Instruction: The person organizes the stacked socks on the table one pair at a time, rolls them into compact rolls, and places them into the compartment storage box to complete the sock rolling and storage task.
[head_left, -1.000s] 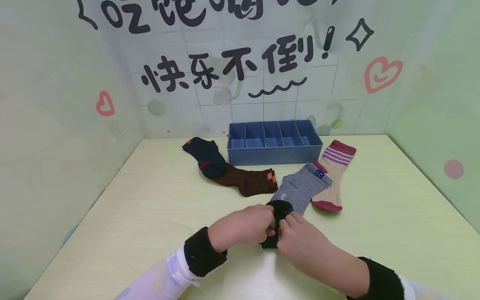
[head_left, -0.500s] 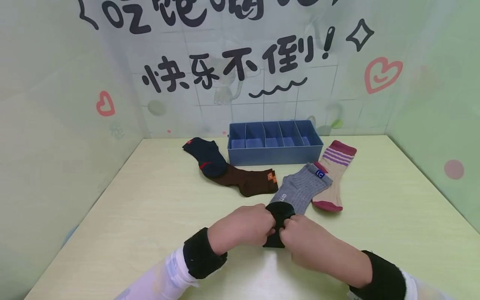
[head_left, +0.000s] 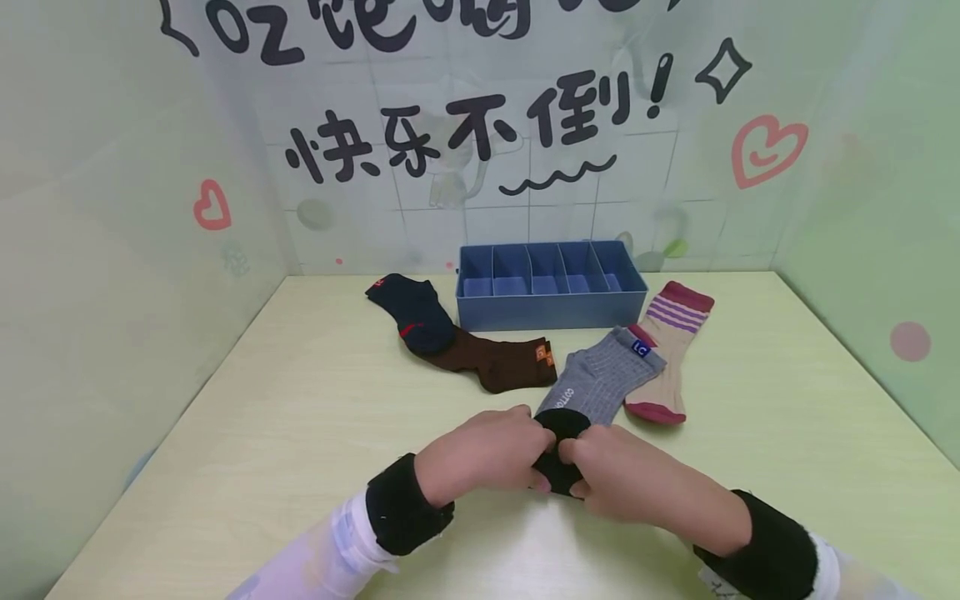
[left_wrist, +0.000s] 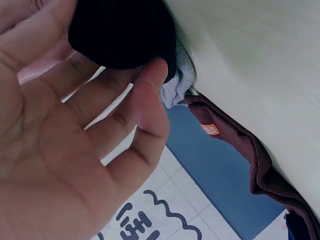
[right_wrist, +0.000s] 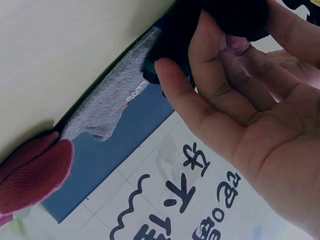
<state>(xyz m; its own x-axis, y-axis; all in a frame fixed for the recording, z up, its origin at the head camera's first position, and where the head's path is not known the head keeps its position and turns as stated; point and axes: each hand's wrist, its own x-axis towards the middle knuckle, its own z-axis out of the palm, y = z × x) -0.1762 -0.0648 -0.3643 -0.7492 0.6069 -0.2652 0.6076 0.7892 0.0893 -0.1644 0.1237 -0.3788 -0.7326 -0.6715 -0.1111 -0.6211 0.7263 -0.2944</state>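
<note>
A black sock (head_left: 562,422) lies between the two hands near the front middle of the table. My left hand (head_left: 483,450) pinches its left side; in the left wrist view the fingers are bent at the edge of the dark cloth (left_wrist: 122,35). From the right, my right hand (head_left: 630,471) grips the same sock, with thumb and fingers curled on the fabric. Parts of the sock are hidden behind the knuckles. Just beyond its far end is a grey ribbed sock (head_left: 603,375) with a blue label, partly covered by the black one in the head view.
A beige sock (head_left: 671,350) with maroon ends lies partly under the grey one. Left of them, a navy sock (head_left: 420,312) overlaps a brown sock (head_left: 498,364). Behind stands a blue box (head_left: 551,313) with several compartments, near the printed back wall (head_left: 345,233).
My right hand has turned slightly and its fingers have shifted on the black sock. The sock's near end has swung a little to the right. My left hand has barely moved.
</note>
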